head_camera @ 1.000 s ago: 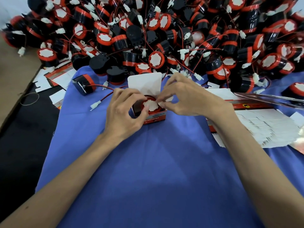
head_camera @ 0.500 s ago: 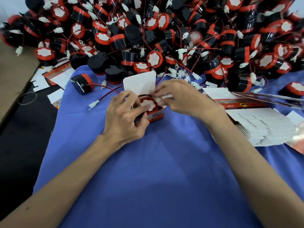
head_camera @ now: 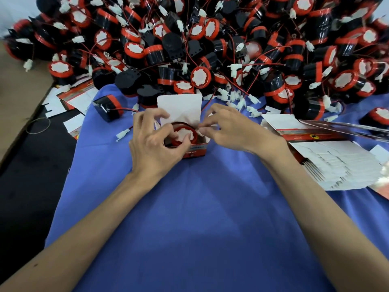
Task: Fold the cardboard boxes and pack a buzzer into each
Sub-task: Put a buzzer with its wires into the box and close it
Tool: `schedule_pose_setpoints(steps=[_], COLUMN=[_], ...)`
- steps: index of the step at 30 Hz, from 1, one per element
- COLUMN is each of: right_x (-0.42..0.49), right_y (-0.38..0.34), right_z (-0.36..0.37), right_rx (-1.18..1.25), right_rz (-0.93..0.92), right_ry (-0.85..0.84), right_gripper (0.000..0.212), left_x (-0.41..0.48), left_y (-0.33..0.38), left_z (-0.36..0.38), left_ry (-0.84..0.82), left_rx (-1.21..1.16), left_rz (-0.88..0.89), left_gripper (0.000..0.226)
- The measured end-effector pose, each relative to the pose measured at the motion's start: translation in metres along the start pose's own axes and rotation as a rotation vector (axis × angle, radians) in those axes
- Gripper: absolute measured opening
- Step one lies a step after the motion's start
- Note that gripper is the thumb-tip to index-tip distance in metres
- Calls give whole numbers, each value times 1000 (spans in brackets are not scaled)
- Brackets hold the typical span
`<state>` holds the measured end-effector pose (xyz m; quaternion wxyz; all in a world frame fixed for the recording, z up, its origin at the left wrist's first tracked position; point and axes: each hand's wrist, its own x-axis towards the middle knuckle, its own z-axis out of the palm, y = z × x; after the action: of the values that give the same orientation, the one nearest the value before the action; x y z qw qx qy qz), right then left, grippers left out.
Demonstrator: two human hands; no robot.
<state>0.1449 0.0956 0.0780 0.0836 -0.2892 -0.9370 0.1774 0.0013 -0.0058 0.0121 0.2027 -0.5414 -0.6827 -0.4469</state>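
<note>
- Now the buzzer [head_camera: 182, 134] sits inside the open box [head_camera: 195, 149], with the lid flap [head_camera: 179, 106] upright at 12 o'clock to leave room.
- Left hand [head_camera: 153, 144] curls round the buzzer, likely seating it.
- Right hand [head_camera: 233, 129] pinches a white piece [head_camera: 203, 129] at the box's 3 o'clock edge; whether it is a flap or a connector is unclear.

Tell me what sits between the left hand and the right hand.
The head view shows the open box between the left hand and the right hand, both holding it; a buzzer sits inside and its white lid flap stands up behind.
</note>
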Motion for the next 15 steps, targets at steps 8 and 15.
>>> schedule_pose_setpoints(steps=[8, 15], right_x=[1, 7], right_y=[-1, 1], right_z=[2, 9], right_rx=[-20, 44], right_rz=[12, 81], right_ry=[-131, -121], right_gripper=[30, 36], left_x=[14, 23], left_y=[13, 22], left_z=[3, 0], left_ry=[-302, -324], left_rx=[-182, -258], left_rz=[-328, -478], left_gripper=[44, 49])
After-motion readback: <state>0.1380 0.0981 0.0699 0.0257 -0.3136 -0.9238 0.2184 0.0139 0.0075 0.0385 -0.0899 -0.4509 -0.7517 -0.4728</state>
